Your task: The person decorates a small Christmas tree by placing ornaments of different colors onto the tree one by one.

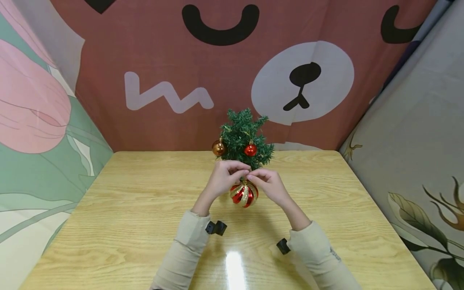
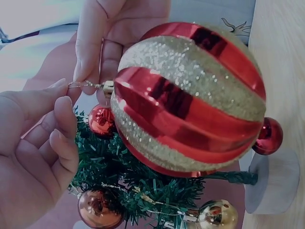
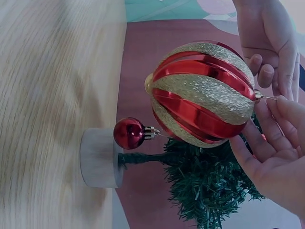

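Note:
A large red bauble with gold glitter stripes (image 1: 244, 195) hangs in front of a small artificial Christmas tree (image 1: 241, 135). From its gold cap (image 2: 109, 87) runs a thin gold cord (image 2: 86, 84). My left hand (image 1: 227, 177) pinches this cord between thumb and forefinger. My right hand (image 1: 270, 185) pinches it from the other side, fingertips meeting the left ones just above the bauble. In the right wrist view, the fingers of my right hand (image 3: 281, 152) lie close beside the bauble's cap end. Behind the bauble, part of the tree is hidden.
Smaller baubles hang on the tree: an amber one (image 1: 219, 148), a bright red one (image 1: 250, 150), a gold one (image 2: 218, 214) and a dark red one (image 3: 128, 133). The tree's round pale base (image 3: 100, 157) stands on the wooden table (image 1: 145, 201). A printed curtain (image 1: 163, 129) hangs behind.

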A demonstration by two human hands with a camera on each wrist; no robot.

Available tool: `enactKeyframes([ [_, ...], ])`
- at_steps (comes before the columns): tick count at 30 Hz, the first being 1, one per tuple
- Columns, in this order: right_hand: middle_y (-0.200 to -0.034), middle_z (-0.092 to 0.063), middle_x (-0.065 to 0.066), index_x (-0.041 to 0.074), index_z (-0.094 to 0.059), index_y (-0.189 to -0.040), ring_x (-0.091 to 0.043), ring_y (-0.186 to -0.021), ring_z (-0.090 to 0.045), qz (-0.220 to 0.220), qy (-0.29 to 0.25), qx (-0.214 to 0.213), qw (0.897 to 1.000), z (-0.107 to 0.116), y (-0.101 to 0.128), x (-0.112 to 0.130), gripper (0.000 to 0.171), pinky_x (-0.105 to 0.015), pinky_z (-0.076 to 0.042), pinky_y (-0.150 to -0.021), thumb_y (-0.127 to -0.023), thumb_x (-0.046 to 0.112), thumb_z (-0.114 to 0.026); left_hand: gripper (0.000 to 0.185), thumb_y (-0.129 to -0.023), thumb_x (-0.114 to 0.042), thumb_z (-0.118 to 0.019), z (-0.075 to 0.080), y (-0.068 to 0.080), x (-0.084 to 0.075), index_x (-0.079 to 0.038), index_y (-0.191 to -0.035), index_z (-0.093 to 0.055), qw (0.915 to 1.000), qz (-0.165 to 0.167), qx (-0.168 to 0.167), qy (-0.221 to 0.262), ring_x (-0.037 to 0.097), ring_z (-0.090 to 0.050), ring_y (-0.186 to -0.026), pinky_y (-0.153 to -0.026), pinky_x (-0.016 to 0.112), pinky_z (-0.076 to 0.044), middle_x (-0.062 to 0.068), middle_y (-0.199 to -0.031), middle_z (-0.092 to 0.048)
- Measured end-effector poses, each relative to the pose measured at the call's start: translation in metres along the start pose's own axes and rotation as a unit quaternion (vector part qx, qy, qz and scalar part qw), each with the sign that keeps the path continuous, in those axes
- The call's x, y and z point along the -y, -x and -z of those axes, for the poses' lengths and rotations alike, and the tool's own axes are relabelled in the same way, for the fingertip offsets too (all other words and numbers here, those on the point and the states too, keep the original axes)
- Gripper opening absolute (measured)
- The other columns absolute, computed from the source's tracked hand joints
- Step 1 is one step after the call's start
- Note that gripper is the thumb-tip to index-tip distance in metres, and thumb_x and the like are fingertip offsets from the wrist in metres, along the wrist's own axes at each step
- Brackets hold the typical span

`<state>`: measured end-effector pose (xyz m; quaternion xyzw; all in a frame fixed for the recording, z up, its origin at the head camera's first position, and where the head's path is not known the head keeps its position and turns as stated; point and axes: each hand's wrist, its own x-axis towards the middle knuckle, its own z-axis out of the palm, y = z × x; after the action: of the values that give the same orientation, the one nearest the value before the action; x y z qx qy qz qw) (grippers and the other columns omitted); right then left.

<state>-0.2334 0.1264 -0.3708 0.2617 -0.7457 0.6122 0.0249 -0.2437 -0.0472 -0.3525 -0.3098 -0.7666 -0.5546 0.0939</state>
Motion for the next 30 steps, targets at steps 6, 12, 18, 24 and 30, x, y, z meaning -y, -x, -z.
enactKeyframes([
  [6, -0.089, -0.063, -0.022, -0.010, -0.063, -0.089, -0.016, -0.080, -0.060, 0.018, 0.017, 0.017, 1.000, 0.001, 0.002, 0.001, 0.013, -0.026, -0.049, -0.070, -0.087, -0.004, -0.052, 0.015, -0.083, -0.005, -0.062, 0.002, 0.004, 0.003, 0.004, -0.094, -0.067, 0.9999, 0.006, 0.013, 0.004, 0.027, -0.053, -0.050, -0.044, 0.023, -0.043, 0.009, -0.079, -0.066],
  [12, -0.086, -0.064, -0.015, -0.005, -0.064, -0.086, -0.017, -0.081, -0.059, 0.055, 0.071, 0.032, 0.995, 0.001, 0.004, 0.004, 0.009, -0.034, -0.049, -0.072, -0.086, -0.001, -0.056, 0.015, -0.084, -0.005, -0.061, 0.004, 0.006, 0.003, 0.003, -0.096, -0.067, 0.9992, 0.005, 0.040, 0.004, 0.029, -0.057, -0.058, -0.047, 0.023, -0.043, 0.010, -0.083, -0.066],
  [18, -0.084, -0.064, -0.011, -0.002, -0.064, -0.084, -0.015, -0.078, -0.059, 0.066, 0.091, 0.052, 0.992, 0.003, 0.005, 0.006, 0.007, -0.034, -0.049, -0.069, -0.085, 0.000, -0.058, 0.013, -0.085, -0.004, -0.060, 0.004, 0.005, -0.002, -0.001, -0.095, -0.067, 0.9982, 0.013, 0.058, -0.012, 0.014, -0.050, -0.050, -0.044, 0.022, -0.041, 0.006, -0.078, -0.065],
  [24, -0.080, -0.064, -0.004, 0.003, -0.065, -0.084, -0.013, -0.074, -0.059, 0.077, 0.142, 0.057, 0.985, 0.006, 0.006, 0.009, 0.005, -0.030, -0.049, -0.061, -0.085, 0.005, -0.059, 0.012, -0.083, -0.004, -0.061, 0.004, 0.005, -0.005, -0.003, -0.094, -0.067, 0.9972, 0.007, 0.059, -0.046, 0.006, -0.050, -0.053, -0.047, 0.022, -0.042, 0.005, -0.084, -0.066],
  [30, -0.078, -0.062, -0.004, 0.001, -0.064, -0.085, -0.013, -0.069, -0.057, 0.058, 0.155, 0.055, 0.985, 0.009, 0.006, 0.010, 0.006, -0.026, -0.048, -0.056, -0.085, 0.002, -0.059, 0.013, -0.083, -0.004, -0.062, 0.003, 0.005, -0.007, -0.002, -0.094, -0.067, 0.9961, 0.008, 0.060, -0.064, 0.009, -0.054, -0.058, -0.051, 0.022, -0.045, 0.008, -0.086, -0.066],
])
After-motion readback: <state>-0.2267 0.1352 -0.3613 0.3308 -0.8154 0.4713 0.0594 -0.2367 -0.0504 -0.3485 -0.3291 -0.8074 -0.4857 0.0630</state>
